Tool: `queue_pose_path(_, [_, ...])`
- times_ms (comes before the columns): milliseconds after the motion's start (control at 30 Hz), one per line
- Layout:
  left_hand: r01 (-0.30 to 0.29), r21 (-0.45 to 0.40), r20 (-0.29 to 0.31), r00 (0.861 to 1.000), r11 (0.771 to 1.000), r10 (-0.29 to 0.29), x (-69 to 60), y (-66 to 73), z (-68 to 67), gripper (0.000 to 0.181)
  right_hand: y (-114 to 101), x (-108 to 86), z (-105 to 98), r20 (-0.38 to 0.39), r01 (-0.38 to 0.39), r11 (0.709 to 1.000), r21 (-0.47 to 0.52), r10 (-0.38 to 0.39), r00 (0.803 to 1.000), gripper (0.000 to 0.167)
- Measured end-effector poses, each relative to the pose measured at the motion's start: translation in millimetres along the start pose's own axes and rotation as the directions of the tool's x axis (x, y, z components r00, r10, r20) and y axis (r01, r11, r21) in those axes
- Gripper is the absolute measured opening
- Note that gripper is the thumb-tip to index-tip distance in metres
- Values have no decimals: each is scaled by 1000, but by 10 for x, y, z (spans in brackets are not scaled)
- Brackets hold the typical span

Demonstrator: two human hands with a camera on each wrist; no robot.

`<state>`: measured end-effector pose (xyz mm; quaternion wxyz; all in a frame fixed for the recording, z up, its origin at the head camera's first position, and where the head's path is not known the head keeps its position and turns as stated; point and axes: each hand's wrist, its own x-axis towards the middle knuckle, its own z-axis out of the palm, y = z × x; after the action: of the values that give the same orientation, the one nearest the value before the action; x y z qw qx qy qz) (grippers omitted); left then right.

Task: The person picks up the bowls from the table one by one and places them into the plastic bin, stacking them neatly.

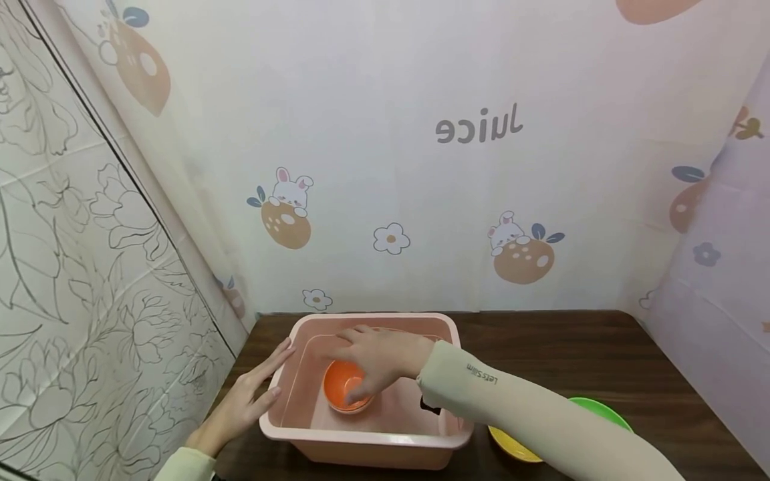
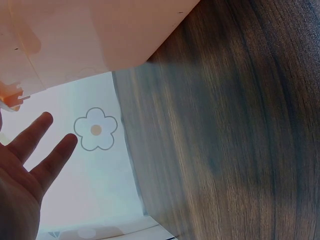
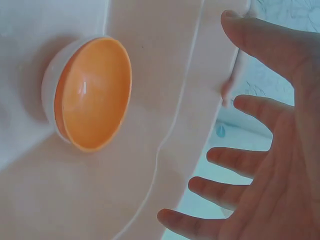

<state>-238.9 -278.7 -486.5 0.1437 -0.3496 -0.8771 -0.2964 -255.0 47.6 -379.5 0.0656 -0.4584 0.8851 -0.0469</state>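
Note:
An orange bowl (image 1: 341, 384) sits on the floor of a pink plastic basin (image 1: 415, 439); it appears stacked with a white-sided one beneath. Above it, inside the basin's opening, hovers my right hand (image 1: 380, 357), fingers spread and holding nothing. The right wrist view shows that hand (image 3: 270, 150) apart from the orange bowl (image 3: 97, 95). At the basin's left rim, my left hand (image 1: 243, 399) touches the edge with extended fingers. In the left wrist view, the left hand (image 2: 30, 165) is partly cut off below the basin's wall (image 2: 100, 35).
Right of the basin, a yellow bowl or plate (image 1: 514, 446) and a green one (image 1: 601, 409) lie partly hidden under the right forearm. The dark wooden table (image 1: 553, 347) meets a printed curtain (image 1: 385, 167) at the back and a flower-patterned panel (image 1: 90, 267) at left.

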Motion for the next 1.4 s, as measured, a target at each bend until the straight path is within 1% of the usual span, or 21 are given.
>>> queue_pose_path(100, [14, 9, -1, 1000, 1000, -14, -10, 4, -4, 65, 68, -71, -45, -15, 3, 998, 59, -2, 1000, 80])
queue_pose_path(167, [20, 10, -3, 1000, 1000, -20, -18, 3, -3, 65, 105, -123, -79, -25, 7, 997, 80, -5, 1000, 79])
queue_pose_path(233, [23, 5, -7, 1000, 1000, -23, -27, 0, -1, 65, 138, -167, -105, -38, 17, 997, 76, -14, 999, 78])
queue_pose_path(300, [24, 0, -9, 1000, 1000, -24, -37, -8, 3, 65, 166, -206, -124, -50, 28, 998, 52, -26, 998, 77])
queue_pose_path(367, [19, -5, -12, 1000, 1000, -19, -45, -16, 7, 65, 183, -254, -144, -58, 22, 999, 34, -20, 998, 77])
queue_pose_path(500, [8, -15, -15, 1000, 1000, -9, -44, -26, 13, 65, 207, -384, -197, -83, -19, 999, 37, 22, 996, 76])
queue_pose_path(667, [6, -23, -14, 1000, 1000, -6, -30, -19, 16, 65, 240, -594, -260, -134, -95, 994, 59, 103, 986, 78])
queue_pose_path(833, [6, -13, -13, 1000, 1000, -6, -42, -11, 23, 65, 254, -862, -297, -162, -114, 990, 81, 126, 979, 80])
queue_pose_path(900, [4, -18, -12, 1000, 1000, -4, -41, -6, 25, 65, 255, -988, -299, -176, -127, 989, 72, 138, 975, 80])
queue_pose_path(967, [8, -24, -10, 1000, 1000, -8, -32, 5, 23, 65, 258, -1126, -286, -201, -141, 988, 62, 151, 968, 80])
queue_pose_path(1100, [2, -32, -8, 1000, 999, -2, -5, 12, 20, 64, 283, -1390, -213, -282, -137, 990, 37, 142, 949, 82])
queue_pose_path(1167, [-4, -28, -12, 1000, 1000, 4, 4, 6, 21, 64, 301, -1504, -171, -325, -133, 991, 26, 135, 936, 83])
queue_pose_path(1233, [-7, -26, -13, 1000, 1000, 7, 9, 1, 19, 64, 320, -1606, -129, -352, -152, 988, 12, 146, 925, 85])
queue_pose_path(1400, [15, -9, 2, 1000, 1000, -15, 15, 9, 8, 64, 360, -1863, -13, -427, -199, 980, -23, 171, 888, 90])
